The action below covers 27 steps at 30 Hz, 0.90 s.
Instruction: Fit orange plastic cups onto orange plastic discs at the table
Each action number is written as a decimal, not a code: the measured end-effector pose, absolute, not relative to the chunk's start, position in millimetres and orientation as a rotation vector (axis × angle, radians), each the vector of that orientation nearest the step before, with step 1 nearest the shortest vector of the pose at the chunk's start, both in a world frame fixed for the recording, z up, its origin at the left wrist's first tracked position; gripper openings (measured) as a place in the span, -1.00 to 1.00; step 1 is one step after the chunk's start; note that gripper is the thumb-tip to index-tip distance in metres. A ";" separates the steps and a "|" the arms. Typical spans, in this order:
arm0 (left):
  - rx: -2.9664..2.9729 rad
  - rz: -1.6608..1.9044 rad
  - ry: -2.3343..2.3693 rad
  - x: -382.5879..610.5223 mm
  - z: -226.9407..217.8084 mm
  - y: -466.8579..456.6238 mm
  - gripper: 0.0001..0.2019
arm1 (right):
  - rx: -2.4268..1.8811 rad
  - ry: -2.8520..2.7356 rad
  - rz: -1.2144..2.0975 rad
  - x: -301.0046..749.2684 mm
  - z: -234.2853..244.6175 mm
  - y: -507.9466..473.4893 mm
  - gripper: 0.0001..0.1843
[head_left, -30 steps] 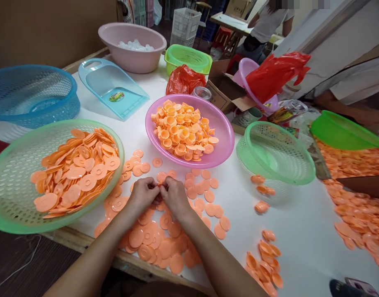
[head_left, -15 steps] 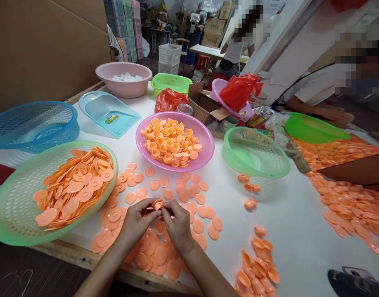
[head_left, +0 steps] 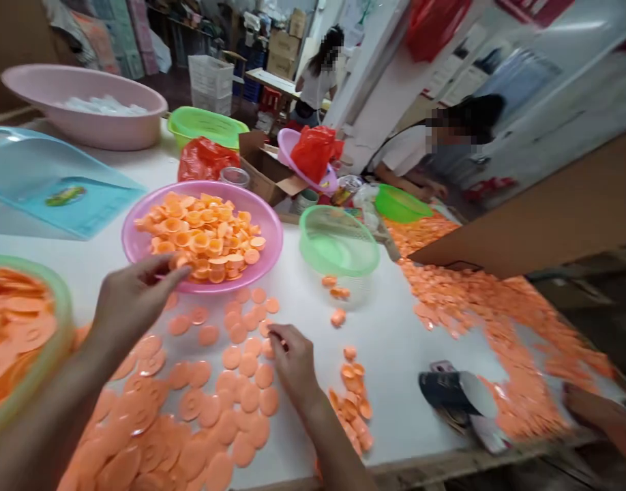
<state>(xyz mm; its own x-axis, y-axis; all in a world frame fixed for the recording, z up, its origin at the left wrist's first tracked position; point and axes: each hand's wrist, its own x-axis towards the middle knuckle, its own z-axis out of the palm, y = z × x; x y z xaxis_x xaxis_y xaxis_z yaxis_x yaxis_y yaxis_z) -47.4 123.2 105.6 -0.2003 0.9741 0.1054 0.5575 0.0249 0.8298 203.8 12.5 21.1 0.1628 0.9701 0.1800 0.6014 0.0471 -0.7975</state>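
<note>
My left hand (head_left: pixel 133 296) reaches over the near rim of a pink bowl (head_left: pixel 269 256) heaped with small orange plastic cups (head_left: pixel 205 232). Its thumb and fingertips close around one orange cup (head_left: pixel 182 260) at the pile's edge. Lower and to the right, my right hand (head_left: pixel 296 361) is pinched at the edge of a flat orange disc (head_left: pixel 264 329) on the white table. Many more orange discs (head_left: pixel 249 395) lie scattered and overlapping between my forearms. Short orange cups (head_left: pixel 352 382) form a loose row right of my right hand.
A green basket (head_left: pixel 62 320) of discs stands at the left, below a blue scoop (head_left: pixel 98 204). Behind are a pink basin (head_left: pixel 113 126) and a cardboard box (head_left: pixel 266 167). A pale green basket (head_left: pixel 338 239) stands right of the bowl. A co-worker (head_left: pixel 410 153) sits beyond orange pieces.
My hands have separated from the piece they held together. The left went up to the pink bowl, the right to a disc on the table. The view has swung right.
</note>
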 end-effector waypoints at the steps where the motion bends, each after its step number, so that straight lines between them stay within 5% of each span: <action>1: 1.617 1.062 1.860 -44.5 112.1 140.0 -0.53 | -1.743 -1.472 0.454 228.0 20.3 16.9 -0.73; 5: 1.791 1.192 1.896 -44.4 125.3 150.5 -0.59 | -2.118 -1.271 0.059 313.5 15.3 26.0 -0.67; 10: 1.873 0.789 1.615 -56.8 74.6 91.2 -0.78 | -2.194 -1.247 0.193 347.8 -2.6 29.4 -0.65; 16: 2.169 0.629 1.767 -58.3 1.4 82.7 -0.70 | -2.202 -1.018 0.414 340.5 2.8 24.7 -0.74; 19: 2.161 0.490 1.756 -65.0 1.1 78.8 -0.76 | -2.128 -1.086 0.352 321.3 7.8 24.8 -0.76; 27: 2.106 0.611 1.761 -56.4 -1.1 81.3 -0.72 | -1.472 -1.512 0.830 157.7 11.5 71.8 -0.93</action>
